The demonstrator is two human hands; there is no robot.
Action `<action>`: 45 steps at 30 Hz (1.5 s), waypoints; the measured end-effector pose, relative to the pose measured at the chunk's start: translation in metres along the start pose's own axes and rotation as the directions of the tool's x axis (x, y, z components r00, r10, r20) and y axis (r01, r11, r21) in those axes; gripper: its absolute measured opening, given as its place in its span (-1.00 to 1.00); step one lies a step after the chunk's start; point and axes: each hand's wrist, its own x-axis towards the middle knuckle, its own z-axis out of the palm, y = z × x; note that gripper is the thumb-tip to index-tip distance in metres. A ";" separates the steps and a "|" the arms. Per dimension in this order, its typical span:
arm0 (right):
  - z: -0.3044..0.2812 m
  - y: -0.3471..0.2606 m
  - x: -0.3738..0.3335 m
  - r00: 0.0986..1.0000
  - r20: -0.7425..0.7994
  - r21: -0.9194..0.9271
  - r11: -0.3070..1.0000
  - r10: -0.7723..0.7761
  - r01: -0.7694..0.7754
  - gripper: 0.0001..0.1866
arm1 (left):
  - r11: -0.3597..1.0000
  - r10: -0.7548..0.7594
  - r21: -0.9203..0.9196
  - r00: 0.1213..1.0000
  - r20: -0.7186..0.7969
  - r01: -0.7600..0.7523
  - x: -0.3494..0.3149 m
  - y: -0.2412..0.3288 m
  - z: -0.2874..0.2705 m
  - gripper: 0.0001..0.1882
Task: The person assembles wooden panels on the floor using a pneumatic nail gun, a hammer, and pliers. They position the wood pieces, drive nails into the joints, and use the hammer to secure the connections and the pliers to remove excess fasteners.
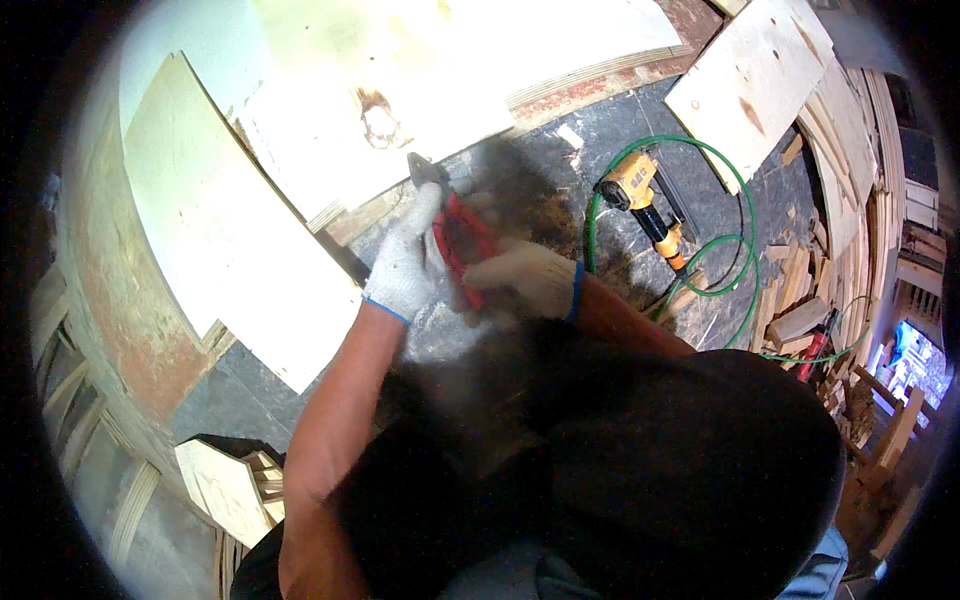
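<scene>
Both my hands wear white work gloves with blue cuffs. My left hand is closed around the upper part of a hand tool with red handles, which looks like pliers. A grey metal tip sticks out past the left fingers, beside the edge of a pale plywood sheet. My right hand is closed at the lower end of the red handles, a little blurred. The jaws are partly hidden by the left glove, so I cannot see what they grip, if anything.
A yellow and black nail gun with a coiled green air hose lies on the dark floor to the right. Plywood sheets lie at the left and far side; another board is at the far right. Wood scraps are piled at right.
</scene>
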 end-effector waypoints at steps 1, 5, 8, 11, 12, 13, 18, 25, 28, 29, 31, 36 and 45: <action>-0.002 0.000 0.002 1.000 -0.006 -0.078 0.997 -0.021 0.021 -0.70 | 0.999 0.038 -0.027 0.999 -0.007 -0.038 -0.001 0.004 -0.005 -0.46; -0.006 -0.018 -0.016 0.965 -0.202 -0.192 0.973 -0.170 0.131 -0.76 | 0.975 0.220 0.001 0.967 -0.132 -0.222 -0.003 0.019 -0.020 -0.44; -0.015 -0.037 -0.029 0.826 -0.390 -0.624 0.777 -0.407 0.088 -0.78 | 0.970 0.225 -0.023 0.932 -0.285 -0.242 0.001 0.036 -0.036 -0.42; -0.032 -0.031 -0.028 0.610 -0.338 -0.920 0.390 -0.717 -0.052 -0.56 | 0.972 0.234 0.025 0.942 -0.242 -0.235 0.004 0.033 -0.037 -0.46; -0.034 -0.031 -0.030 0.563 -0.338 -0.935 0.337 -0.755 -0.110 -0.51 | 0.974 0.227 0.048 0.940 -0.255 -0.222 0.005 0.033 -0.030 -0.47; -0.034 -0.032 -0.031 0.516 -0.328 -0.945 0.284 -0.791 -0.165 -0.45 | 0.980 0.199 0.040 0.946 -0.256 -0.195 0.003 0.036 -0.012 -0.52; -0.041 -0.033 -0.039 0.312 -0.255 -0.959 0.198 -0.915 -0.202 -0.49 | 0.958 0.249 0.210 0.931 -0.265 -0.196 0.002 0.034 0.035 -0.62; -0.051 -0.051 -0.058 0.311 -0.075 -0.971 -0.002 -0.947 -0.240 -0.69 | 0.992 0.127 -0.035 0.967 0.220 -0.122 0.012 0.032 0.044 -0.74; -0.057 -0.051 -0.062 0.357 -0.063 -0.947 -0.058 -0.932 -0.317 -0.73 | 0.975 0.184 0.142 0.977 -0.106 -0.168 0.012 0.022 0.072 -0.75; -0.059 -0.051 -0.062 0.369 -0.107 -0.933 -0.036 -0.923 -0.358 -0.71 | 0.951 0.241 0.263 0.922 -0.302 -0.163 0.011 0.020 0.080 -0.75; -0.060 -0.049 -0.058 0.388 -0.194 -0.901 0.007 -0.901 -0.434 -0.67 | 0.934 0.263 0.318 0.915 -0.306 -0.162 0.015 0.018 0.078 -0.75; -0.055 -0.048 -0.057 0.519 -0.422 -0.894 0.247 -0.743 -0.374 -0.55 | 0.928 0.219 0.351 0.943 -0.249 -0.123 0.021 0.015 0.060 -0.71; -0.073 -0.033 -0.056 0.958 -0.252 0.027 0.988 -0.139 0.151 -0.63 | 0.965 0.093 0.259 0.982 -0.164 -0.048 0.035 0.023 0.026 -0.69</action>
